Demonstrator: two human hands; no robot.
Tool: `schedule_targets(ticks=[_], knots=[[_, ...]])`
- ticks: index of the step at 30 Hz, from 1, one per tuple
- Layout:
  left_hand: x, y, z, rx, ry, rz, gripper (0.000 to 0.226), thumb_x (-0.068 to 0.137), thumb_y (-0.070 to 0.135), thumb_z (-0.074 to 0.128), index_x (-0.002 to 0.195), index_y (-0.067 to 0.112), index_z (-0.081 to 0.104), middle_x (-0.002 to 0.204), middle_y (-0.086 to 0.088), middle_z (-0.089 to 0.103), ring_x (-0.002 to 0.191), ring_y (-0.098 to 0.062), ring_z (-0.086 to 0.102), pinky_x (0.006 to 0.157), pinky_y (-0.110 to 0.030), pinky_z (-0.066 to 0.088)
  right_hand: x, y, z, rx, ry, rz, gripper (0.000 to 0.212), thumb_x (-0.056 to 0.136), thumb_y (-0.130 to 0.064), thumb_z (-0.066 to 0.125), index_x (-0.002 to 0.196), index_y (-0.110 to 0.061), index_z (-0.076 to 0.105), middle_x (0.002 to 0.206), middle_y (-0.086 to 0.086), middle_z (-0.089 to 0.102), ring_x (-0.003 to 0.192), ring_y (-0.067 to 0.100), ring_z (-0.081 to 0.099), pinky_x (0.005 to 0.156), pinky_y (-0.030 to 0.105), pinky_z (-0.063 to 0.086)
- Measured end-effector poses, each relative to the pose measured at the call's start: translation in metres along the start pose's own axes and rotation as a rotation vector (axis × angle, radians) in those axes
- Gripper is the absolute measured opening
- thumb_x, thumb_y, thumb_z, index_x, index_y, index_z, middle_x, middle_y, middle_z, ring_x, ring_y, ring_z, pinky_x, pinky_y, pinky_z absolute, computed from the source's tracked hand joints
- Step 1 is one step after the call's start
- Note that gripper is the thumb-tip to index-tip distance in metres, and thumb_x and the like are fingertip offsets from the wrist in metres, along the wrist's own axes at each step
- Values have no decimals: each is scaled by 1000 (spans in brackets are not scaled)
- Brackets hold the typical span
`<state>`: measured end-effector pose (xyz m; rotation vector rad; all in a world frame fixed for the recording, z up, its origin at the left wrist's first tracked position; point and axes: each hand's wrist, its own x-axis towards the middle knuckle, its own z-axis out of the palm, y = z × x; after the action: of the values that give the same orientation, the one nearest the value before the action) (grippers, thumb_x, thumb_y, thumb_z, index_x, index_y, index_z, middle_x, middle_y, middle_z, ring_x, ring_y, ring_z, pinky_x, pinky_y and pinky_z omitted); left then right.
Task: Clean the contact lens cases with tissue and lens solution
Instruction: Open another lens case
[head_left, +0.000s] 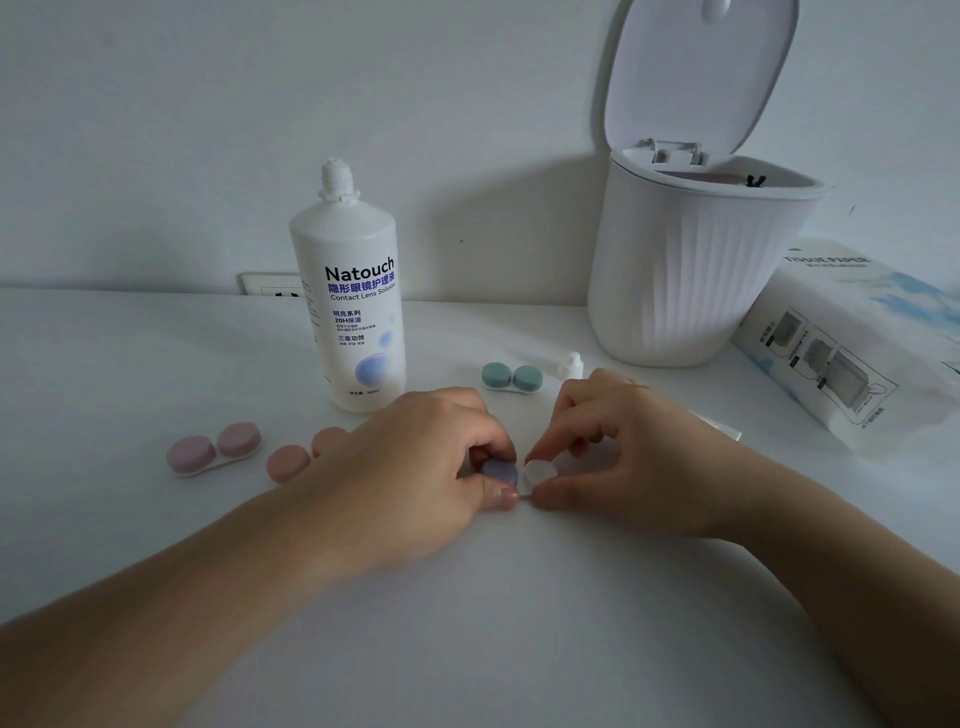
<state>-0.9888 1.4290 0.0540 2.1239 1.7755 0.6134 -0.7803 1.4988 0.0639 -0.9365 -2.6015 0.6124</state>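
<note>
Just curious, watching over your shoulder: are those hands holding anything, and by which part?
Yes, one contact lens case. The left hand pinches its blue-capped end; the right hand pinches the white, uncapped-looking end.

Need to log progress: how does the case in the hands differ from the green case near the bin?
The held case has a blue-purple cap on one well and a whitish other side; the green case has two matching green caps. The left hand and right hand pinch the held case; the green case lies untouched. Both are twin-well cases.
</note>
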Motion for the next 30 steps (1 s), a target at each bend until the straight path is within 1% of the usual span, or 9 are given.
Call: schedule_targets(ticks=[1,5,9,13,18,19,22,26,30], knots=[[0,1,2,-2,19,13,17,79,50,77,90,43,67,103,31,52,83,9,54,62,-13,43,0,0,0,1,2,-2,19,75,-44,83,91,-35,78,83,-10,58,88,8,50,75,20,37],[-1,3,7,14,72,54,11,82,35,80,85,29,71,103,25,51,87,9,52,72,-1,35,0,0,1,4,10,-5,19,75,-41,84,90,-32,79,82,-10,59,88,8,51,73,15,33],[-2,5,11,12,96,30,9,84,34,78,87,29,70,94,17,54,87,1,54,64,-11,39,0,-1,0,12,13,-16,17,75,-38,85,89,-30,79,80,-8,60,86,9,51,73,16,35],[-4,8,13,37,104,16,8,87,35,75,88,29,70,89,16,55,82,-2,55,72,-24,46,0,-2,1,19,21,-28,16,75,-35,86,88,-28,79,78,-6,59,84,10,51,73,17,37],[-5,7,7,79,50,56,15,89,46,67,92,32,66,95,14,52,85,-3,53,64,-15,38,0,0,1,13,14,-34,16,76,-36,85,88,-28,79,78,-7,59,84,9,51,73,15,34],[-4,4,4,146,21,92,21,90,54,60,96,34,63,96,14,51,86,-3,52,64,-15,38,1,0,0,13,14,-38,16,76,-36,85,88,-28,79,78,-8,59,84,9,51,73,15,36],[-2,-1,-4,411,-15,274,39,90,65,36,99,34,58,90,12,48,87,-9,52,72,-30,45,1,1,0,5,12,-53,17,76,-39,84,88,-30,78,77,-10,58,83,9,52,72,16,37],[0,-2,-6,624,41,458,38,97,57,33,90,30,58,77,8,52,69,-17,54,63,-31,41,0,1,0,-2,11,-74,17,76,-45,81,86,-32,76,75,-12,55,80,8,50,71,17,36],[2,-5,-6,620,17,513,38,99,55,28,93,33,58,74,10,55,67,-16,54,60,-29,40,1,2,1,22,22,-87,19,75,-50,78,83,-33,75,72,-12,54,77,7,50,71,22,37]])
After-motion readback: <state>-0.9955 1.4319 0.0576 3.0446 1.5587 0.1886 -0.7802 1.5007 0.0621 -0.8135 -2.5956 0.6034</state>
